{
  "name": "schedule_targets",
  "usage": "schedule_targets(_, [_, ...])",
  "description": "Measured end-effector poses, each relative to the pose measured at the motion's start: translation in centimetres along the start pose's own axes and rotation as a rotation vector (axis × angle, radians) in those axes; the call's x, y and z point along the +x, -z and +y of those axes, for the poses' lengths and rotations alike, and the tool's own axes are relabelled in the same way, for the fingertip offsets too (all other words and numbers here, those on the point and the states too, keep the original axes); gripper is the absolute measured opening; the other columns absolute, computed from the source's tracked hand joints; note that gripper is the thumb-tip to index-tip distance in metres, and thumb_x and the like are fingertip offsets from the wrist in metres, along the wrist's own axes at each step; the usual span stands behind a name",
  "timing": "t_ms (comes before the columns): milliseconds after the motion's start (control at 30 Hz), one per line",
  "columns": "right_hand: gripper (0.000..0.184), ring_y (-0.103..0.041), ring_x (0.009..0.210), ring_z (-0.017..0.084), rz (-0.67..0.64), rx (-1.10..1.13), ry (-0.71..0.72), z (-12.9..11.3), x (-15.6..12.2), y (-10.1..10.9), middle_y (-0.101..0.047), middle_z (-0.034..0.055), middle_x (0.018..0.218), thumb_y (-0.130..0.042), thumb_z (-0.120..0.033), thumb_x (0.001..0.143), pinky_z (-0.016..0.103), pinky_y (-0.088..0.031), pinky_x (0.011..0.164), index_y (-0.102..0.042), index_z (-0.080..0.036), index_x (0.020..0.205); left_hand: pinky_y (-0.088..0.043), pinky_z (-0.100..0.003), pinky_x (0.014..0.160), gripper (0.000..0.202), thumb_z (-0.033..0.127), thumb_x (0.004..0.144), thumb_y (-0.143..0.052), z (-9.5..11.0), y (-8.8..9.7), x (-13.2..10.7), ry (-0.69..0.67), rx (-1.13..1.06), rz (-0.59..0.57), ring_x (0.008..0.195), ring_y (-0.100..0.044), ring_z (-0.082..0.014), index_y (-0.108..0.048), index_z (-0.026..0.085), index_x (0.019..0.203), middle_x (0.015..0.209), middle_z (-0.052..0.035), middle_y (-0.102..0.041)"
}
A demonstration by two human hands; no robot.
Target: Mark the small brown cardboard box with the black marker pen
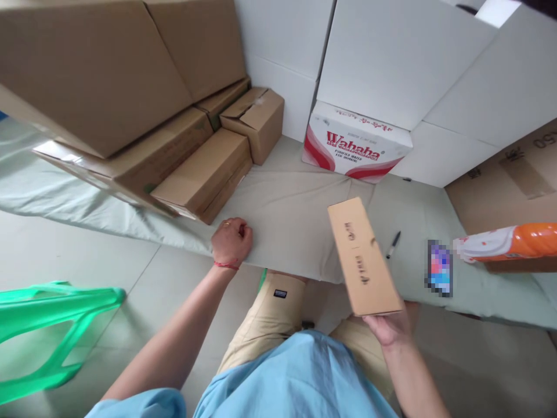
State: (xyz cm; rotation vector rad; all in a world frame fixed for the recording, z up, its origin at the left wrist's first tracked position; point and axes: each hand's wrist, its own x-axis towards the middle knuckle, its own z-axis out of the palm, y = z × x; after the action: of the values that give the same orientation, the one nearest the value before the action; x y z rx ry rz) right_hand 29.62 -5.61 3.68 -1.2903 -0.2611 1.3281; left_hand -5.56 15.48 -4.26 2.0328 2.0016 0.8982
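Our right hand (391,328) grips one long brown cardboard box (364,255), its long axis pointing away, slightly left. Our left hand (232,241) rests fisted, and one black marker (393,245) lies nearby.

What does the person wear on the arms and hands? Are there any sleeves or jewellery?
Both forearms are bare. The left hand has a thin red string bracelet at the wrist and a small ring on one finger. A light blue short sleeve shows at the left upper arm. The right hand shows no jewellery.
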Motion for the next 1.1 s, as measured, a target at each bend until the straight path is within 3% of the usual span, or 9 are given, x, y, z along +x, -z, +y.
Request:
schedule_targets(100, [0.040,-0.079,0.097,0.025,0.125,0.036,-0.029,-0.5,-0.6,-0.2,-0.083,0.0036,0.116,-0.093,-0.050,0.076,0.035,-0.068,0.066,-0.082,-0.031,0.110,-0.051,-0.039,0.079,0.014,0.027,0.083,-0.054,0.2,0.0,0.0,0.007,-0.015,0.004,0.088,-0.069,-0.0308,-0.067,0.023,0.082,0.083,-0.0111,-0.072])
schedule_targets(267, [0.049,-0.075,0.087,0.022,0.094,-0.203,0.093,-0.5,-0.8,0.7,-0.082,0.0046,0.115,-0.093,-0.045,0.077,0.029,-0.060,0.057,-0.080,-0.028,0.121,-0.052,-0.041,0.083,0.015,0.027,0.083,-0.053,0.2,-0.2,0.0,0.022,-0.012,-0.010,0.093,-0.069,-0.0326,-0.067,0.022,0.083,0.087,-0.0129,-0.073])
schedule_targets(367, [0.057,-0.075,0.090,0.023,0.096,-0.240,0.099,-0.5,-0.1,1.0,-0.082,0.0058,0.117,-0.094,-0.047,0.077,0.032,-0.062,0.065,-0.076,-0.028,0.127,-0.052,-0.042,0.084,0.015,0.027,0.084,-0.052,0.2,-0.2,0.0,0.029,-0.002,-0.026,0.092,-0.068,-0.0324,-0.067,0.022,0.084,0.088,-0.0127,-0.073])
schedule_targets(567, [0.056,-0.075,0.103,0.023,0.201,-0.221,0.161,-1.4,1.6,1.2,-0.080,0.0045,0.119,-0.099,-0.047,0.069,0.031,-0.063,0.078,-0.076,-0.028,0.116,-0.051,-0.040,0.084,0.013,0.026,0.083,-0.053,0.1,-0.1,0.2,0.056,0.013,-0.055,0.093,-0.068,-0.0311,-0.066,0.022,0.084,0.088,-0.0118,-0.072])
schedule_targets(767, [0.060,-0.072,0.109,0.022,0.142,-0.250,0.260,-3.3,-0.1,3.8,-0.076,0.0032,0.126,-0.100,-0.041,0.064,0.030,-0.060,0.090,-0.080,-0.031,0.120,-0.051,-0.039,0.081,0.011,0.024,0.080,-0.053,0.4,0.4,0.3,0.061,-0.005,-0.055,0.088,-0.068,-0.0309,-0.064,0.023,0.079,0.083,-0.0112,-0.070])
schedule_targets(933, [0.068,-0.072,0.098,0.026,0.202,-0.240,0.215,-3.2,-1.1,6.4,-0.078,0.0066,0.117,-0.098,-0.046,0.060,0.036,-0.057,0.083,-0.078,-0.030,0.123,-0.052,-0.041,0.082,0.009,0.025,0.079,-0.053,0.5,0.4,0.4,0.077,-0.055,-0.027,0.088,-0.068,-0.0318,-0.062,0.023,0.078,0.081,-0.0111,-0.070])
schedule_targets(1100, [0.076,-0.074,0.094,0.026,0.245,-0.213,0.203,-3.3,-0.4,5.8,-0.080,0.0074,0.114,-0.097,-0.048,0.063,0.039,-0.056,0.086,-0.074,-0.027,0.132,-0.054,-0.044,0.089,0.014,0.026,0.082,-0.053,0.8,0.9,0.1,0.137,-0.161,0.040,0.093,-0.068,-0.0304,-0.065,0.020,0.085,0.087,-0.0114,-0.068])
